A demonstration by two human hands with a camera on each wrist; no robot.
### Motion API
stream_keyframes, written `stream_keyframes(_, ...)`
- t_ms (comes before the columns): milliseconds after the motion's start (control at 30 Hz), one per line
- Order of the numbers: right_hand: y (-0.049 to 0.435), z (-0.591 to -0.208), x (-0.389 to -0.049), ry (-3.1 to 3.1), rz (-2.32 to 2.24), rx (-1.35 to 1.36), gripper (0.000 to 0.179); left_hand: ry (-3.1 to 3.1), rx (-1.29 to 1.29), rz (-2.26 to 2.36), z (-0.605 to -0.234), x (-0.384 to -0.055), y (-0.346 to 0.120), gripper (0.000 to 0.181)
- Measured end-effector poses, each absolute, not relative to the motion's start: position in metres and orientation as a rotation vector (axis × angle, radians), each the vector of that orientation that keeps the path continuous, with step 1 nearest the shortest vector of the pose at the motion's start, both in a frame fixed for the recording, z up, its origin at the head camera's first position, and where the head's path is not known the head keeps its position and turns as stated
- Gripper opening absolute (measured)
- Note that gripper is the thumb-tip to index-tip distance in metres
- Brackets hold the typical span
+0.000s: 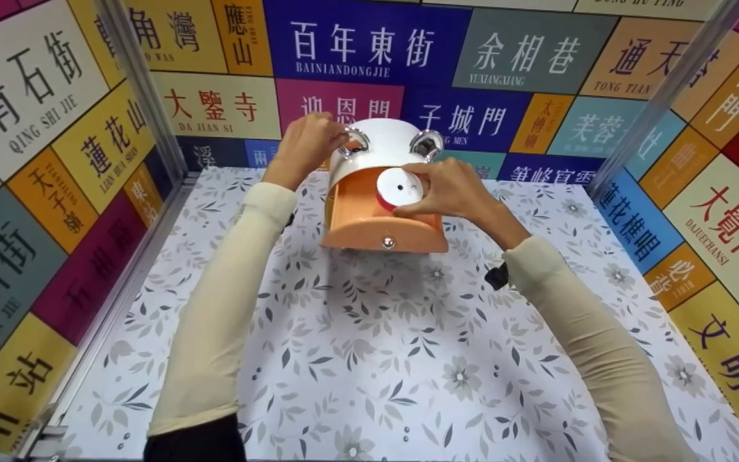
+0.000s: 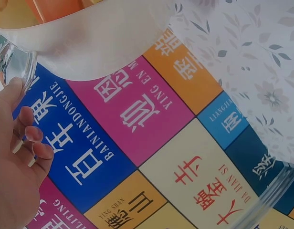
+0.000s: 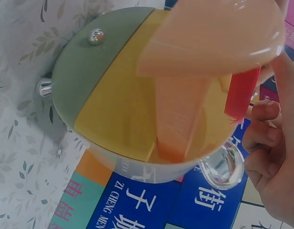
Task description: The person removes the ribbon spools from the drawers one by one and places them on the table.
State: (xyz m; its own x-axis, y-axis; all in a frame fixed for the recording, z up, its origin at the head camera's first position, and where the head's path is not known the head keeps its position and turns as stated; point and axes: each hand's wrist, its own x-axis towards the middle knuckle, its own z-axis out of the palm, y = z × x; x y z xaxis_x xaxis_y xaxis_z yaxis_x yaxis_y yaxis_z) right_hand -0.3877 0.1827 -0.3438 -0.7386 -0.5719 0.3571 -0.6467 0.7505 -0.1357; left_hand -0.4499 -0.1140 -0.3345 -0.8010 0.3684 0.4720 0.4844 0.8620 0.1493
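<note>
A white, rounded drawer box (image 1: pixel 379 138) with two shiny silver ears stands toward the back of the table. Its orange drawer (image 1: pixel 385 234) is pulled out, showing a small silver knob on the front. My left hand (image 1: pixel 305 144) grips the box's left ear (image 2: pixel 15 67); the thumb lies against the silver in the left wrist view. Over the drawer, my right hand (image 1: pixel 456 186) pinches a short round cylinder (image 1: pixel 400 187) with a white face, a dark dot at its middle and a red side. The drawer front partly hides this cylinder in the right wrist view.
Below the orange drawer, a green drawer front (image 3: pixel 85 71) with its own silver knob shows in the right wrist view. Panels with street-name signs (image 1: pixel 363 42) enclose the flower-patterned table (image 1: pixel 408 359) at the back and sides. Metal posts (image 1: pixel 145 83) stand at the back corners.
</note>
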Motion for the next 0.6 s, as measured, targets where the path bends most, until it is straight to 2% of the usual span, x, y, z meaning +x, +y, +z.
stream_keyframes(400, 0.235, -0.334, -0.385, -2.651, 0.409, 0.819, 0.086, -2.559, -0.647, -0.383, -0.339, -0.451, -0.114, 0.024)
stream_keyframes(600, 0.273, -0.34, -0.385, -2.692, 0.395, 0.7, 0.093, -2.544, -0.666, -0.376, -0.336, -0.451, -0.117, 0.025)
